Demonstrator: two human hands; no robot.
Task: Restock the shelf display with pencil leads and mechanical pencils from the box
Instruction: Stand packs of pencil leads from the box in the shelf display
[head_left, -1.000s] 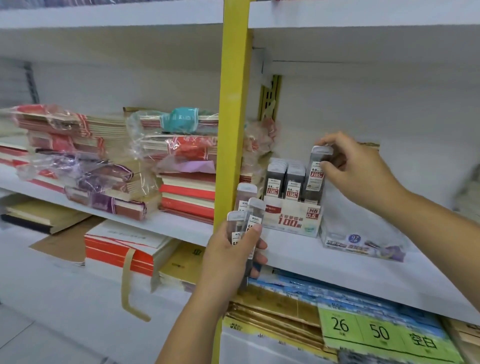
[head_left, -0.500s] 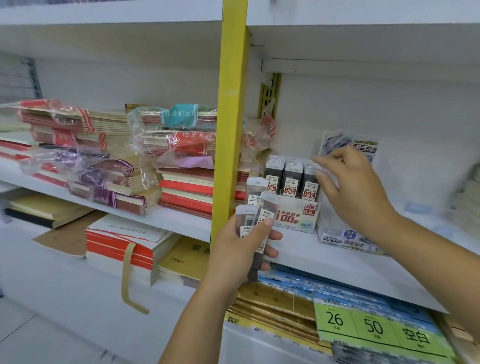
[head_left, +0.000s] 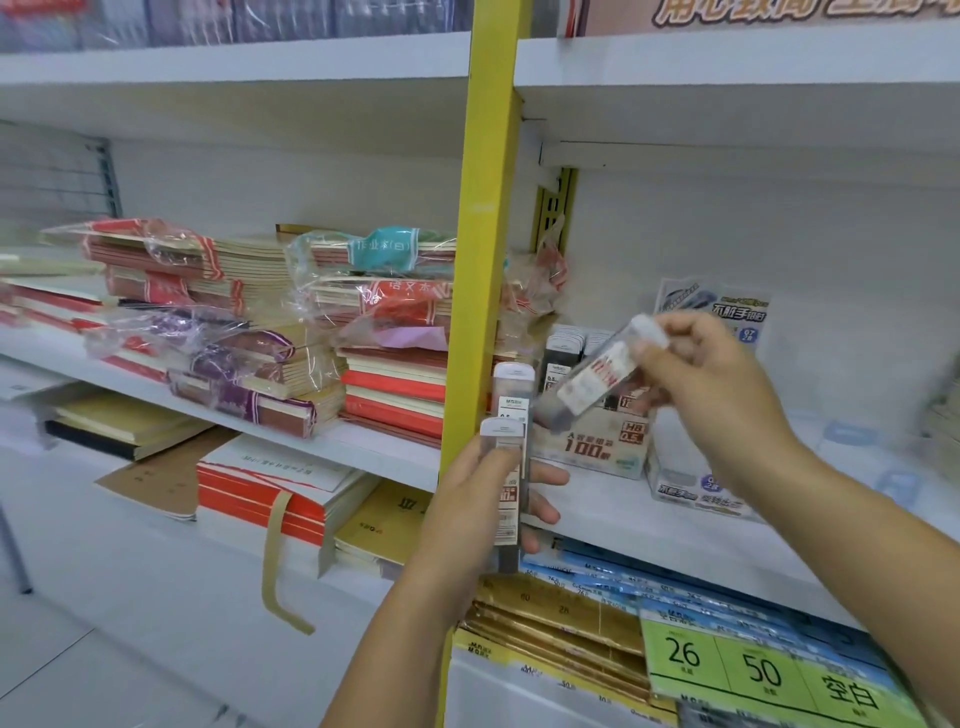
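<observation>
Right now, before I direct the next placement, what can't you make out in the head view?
Lead case in the right hand: motion blur, label unreadable.
Cases in the left hand: exact count unclear, fingers and overlap hide them.
Display box: free slots hidden behind the held case and right hand.
Supply box: outside the head view.

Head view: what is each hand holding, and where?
The right hand pinches one tilted lead case by its capped end. The left hand grips upright lead cases around their lower halves.
</observation>
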